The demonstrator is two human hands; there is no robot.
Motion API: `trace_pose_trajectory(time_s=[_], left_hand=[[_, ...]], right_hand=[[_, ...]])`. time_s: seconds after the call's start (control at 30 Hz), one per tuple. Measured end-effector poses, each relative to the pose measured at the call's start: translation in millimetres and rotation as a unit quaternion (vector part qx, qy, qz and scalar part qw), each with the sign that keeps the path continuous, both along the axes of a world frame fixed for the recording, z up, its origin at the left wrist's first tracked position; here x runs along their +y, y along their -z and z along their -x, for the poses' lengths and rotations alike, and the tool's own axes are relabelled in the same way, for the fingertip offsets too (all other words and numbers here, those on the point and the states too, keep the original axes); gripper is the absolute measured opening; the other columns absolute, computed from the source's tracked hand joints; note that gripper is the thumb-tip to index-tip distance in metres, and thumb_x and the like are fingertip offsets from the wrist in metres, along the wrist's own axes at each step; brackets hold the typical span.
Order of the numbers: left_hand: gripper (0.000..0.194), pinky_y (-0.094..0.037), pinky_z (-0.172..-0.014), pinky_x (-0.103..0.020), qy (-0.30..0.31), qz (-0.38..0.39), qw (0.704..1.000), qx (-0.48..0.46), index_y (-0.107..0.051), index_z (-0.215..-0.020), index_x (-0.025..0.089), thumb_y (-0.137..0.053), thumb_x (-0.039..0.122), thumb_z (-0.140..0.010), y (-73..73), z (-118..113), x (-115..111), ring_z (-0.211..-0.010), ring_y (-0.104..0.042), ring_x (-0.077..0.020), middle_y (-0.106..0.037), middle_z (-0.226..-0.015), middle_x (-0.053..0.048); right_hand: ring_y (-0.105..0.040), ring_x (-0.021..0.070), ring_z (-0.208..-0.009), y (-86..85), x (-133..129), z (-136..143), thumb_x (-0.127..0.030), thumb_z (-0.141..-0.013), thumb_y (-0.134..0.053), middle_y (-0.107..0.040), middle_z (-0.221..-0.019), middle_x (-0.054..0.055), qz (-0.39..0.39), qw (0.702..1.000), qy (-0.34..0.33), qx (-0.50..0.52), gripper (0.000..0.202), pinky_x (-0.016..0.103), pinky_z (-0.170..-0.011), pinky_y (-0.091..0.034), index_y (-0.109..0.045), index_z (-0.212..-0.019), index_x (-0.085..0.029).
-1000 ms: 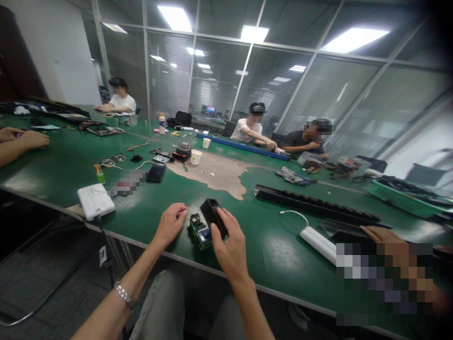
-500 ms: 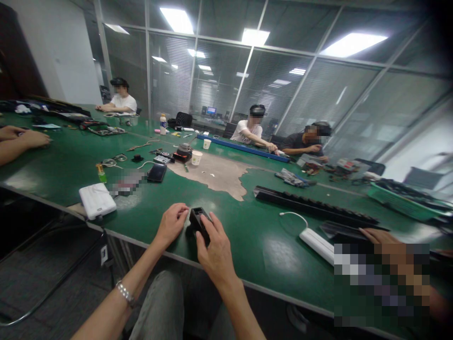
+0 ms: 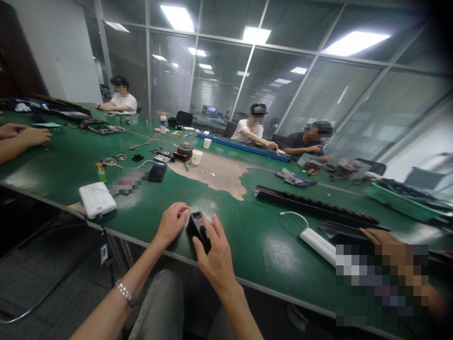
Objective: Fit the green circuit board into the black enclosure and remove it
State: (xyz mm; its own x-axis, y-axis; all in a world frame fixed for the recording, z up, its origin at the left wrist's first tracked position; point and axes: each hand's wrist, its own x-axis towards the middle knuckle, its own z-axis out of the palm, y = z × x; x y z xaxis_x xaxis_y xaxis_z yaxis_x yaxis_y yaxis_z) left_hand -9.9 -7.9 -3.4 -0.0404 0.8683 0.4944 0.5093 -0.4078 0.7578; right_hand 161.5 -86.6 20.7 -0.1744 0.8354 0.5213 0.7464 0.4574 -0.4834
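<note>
A black box-like device (image 3: 197, 225) stands on the green table (image 3: 152, 208) near its front edge, tilted slightly. My right hand (image 3: 216, 243) is on its right side, thumb at the near end and fingers along the side, gripping it. Just left of the device, my left hand (image 3: 172, 224) rests on the table with its fingers curled together; whether anything small is between them is hidden. A bracelet (image 3: 125, 293) is round my left wrist.
A white box (image 3: 97, 199) and a dark phone (image 3: 157, 172) lie to the left. Paper cups (image 3: 197, 157) stand farther back. On the right are a long black strip (image 3: 311, 205), a white power strip (image 3: 318, 246) and another person's hand (image 3: 384, 236).
My right hand's fingers have shifted to the right and spread a little, showing more of the device's top. The device has tilted slightly. My left hand has barely moved.
</note>
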Motion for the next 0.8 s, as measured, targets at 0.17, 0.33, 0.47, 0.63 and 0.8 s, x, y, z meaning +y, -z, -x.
trace_pose_trajectory(time_s=[0.17, 0.33, 0.47, 0.63, 0.8], left_hand=[[0.024, -0.053, -0.085, -0.03, 0.002, 0.0, 1.0, 0.001, -0.067, -0.094, 0.019, -0.047, 0.03, -0.087, 0.2, 0, 0, -0.097, -0.063, -0.017, -0.065, -0.106, -0.007], [0.024, -0.052, -0.086, -0.03, 0.0, 0.002, 1.0, 0.006, -0.067, -0.095, 0.019, -0.047, 0.029, -0.087, 0.7, 0, 1, -0.096, -0.063, -0.0169, -0.065, -0.107, -0.007], [0.024, -0.052, -0.087, -0.029, 0.003, 0.009, 1.0, 0.006, -0.067, -0.094, 0.019, -0.047, 0.03, -0.087, 1.5, 1, 1, -0.097, -0.063, -0.0169, -0.065, -0.108, -0.007], [0.024, -0.053, -0.084, -0.03, -0.004, 0.005, 1.0, 0.004, -0.068, -0.093, 0.019, -0.048, 0.03, -0.087, 4.0, 0, 3, -0.097, -0.063, -0.0174, -0.066, -0.107, -0.007], [0.023, -0.052, -0.086, -0.03, -0.005, 0.007, 1.0, 0.007, -0.068, -0.094, 0.019, -0.048, 0.029, -0.087, 3.3, 0, 3, -0.098, -0.062, -0.0173, -0.066, -0.106, -0.007]], right_hand=[[-0.043, 0.0297, -0.13, 0.2, 6, 3, -0.026, -0.086, -0.055, -0.042, -0.143, 0.015, 0.009, 1.0, 0.001, -0.02, 0.049, 0.048, -0.105, -0.04, -0.049, -0.135, -0.018], [-0.049, 0.026, -0.125, 3.7, 10, 8, -0.019, -0.088, -0.05, -0.05, -0.135, 0.015, 0.008, 1.0, 0.003, 0.002, 0.044, 0.044, -0.105, -0.042, -0.052, -0.132, -0.016], [-0.049, 0.025, -0.124, -15.5, 17, 9, -0.019, -0.087, -0.05, -0.052, -0.133, 0.014, -0.017, 0.999, 0.006, 0.05, 0.042, 0.042, -0.105, -0.041, -0.055, -0.129, -0.016], [-0.05, 0.0245, -0.121, -28.1, 37, -14, -0.023, -0.088, -0.05, -0.054, -0.13, 0.013, -0.073, 0.991, 0.06, 0.096, 0.039, 0.044, -0.105, -0.04, -0.057, -0.127, -0.018], [-0.052, 0.0266, -0.118, 8.9, 59, -44, -0.025, -0.086, -0.053, -0.057, -0.126, 0.016, -0.05, 0.992, 0.097, 0.068, 0.04, 0.046, -0.102, -0.042, -0.059, -0.124, -0.013]])
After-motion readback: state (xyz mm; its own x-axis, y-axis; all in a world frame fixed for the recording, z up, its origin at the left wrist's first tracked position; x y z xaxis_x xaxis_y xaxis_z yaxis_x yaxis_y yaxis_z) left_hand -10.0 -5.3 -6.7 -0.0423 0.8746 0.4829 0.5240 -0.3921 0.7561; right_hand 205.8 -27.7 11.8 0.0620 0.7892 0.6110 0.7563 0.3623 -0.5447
